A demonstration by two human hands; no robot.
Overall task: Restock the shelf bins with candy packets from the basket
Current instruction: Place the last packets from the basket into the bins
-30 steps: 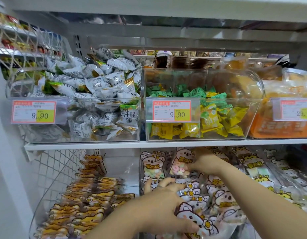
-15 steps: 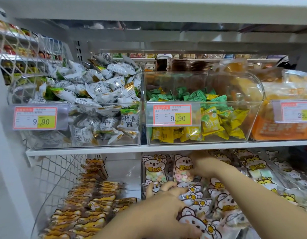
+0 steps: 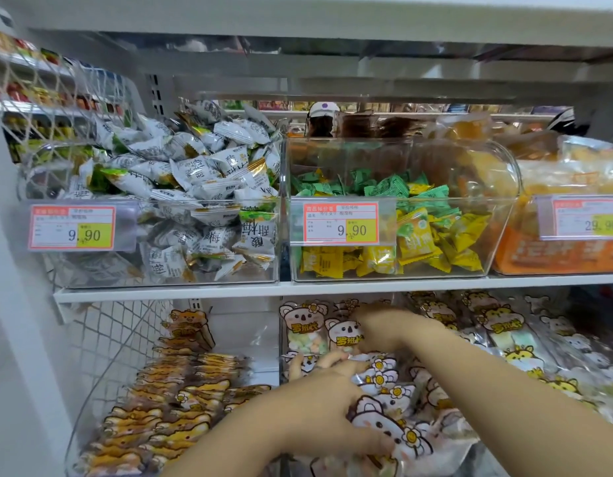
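On the lower shelf, a clear middle bin (image 3: 284, 342) holds white koala-print candy packets (image 3: 303, 327), some standing upright at its back. My right hand (image 3: 387, 327) reaches deep into this bin, and its blurred fingers curl over the top of an upright koala packet (image 3: 344, 339). My left hand (image 3: 325, 407) is nearer the front and grips a bunch of koala packets (image 3: 387, 425) lying over the pile. The basket is out of view.
To the left is a bin of brown-and-yellow bear packets (image 3: 167, 407). To the right are yellow hamster packets (image 3: 504, 325). The upper shelf (image 3: 229, 290) carries bins of white plum candies (image 3: 195, 187), green and yellow candies (image 3: 418, 235) and orange packs (image 3: 556, 256), just above my hands.
Both hands stay in the koala bin. My right hand has shifted slightly along the upright packets at the back. My left hand keeps its hold on the bunch.
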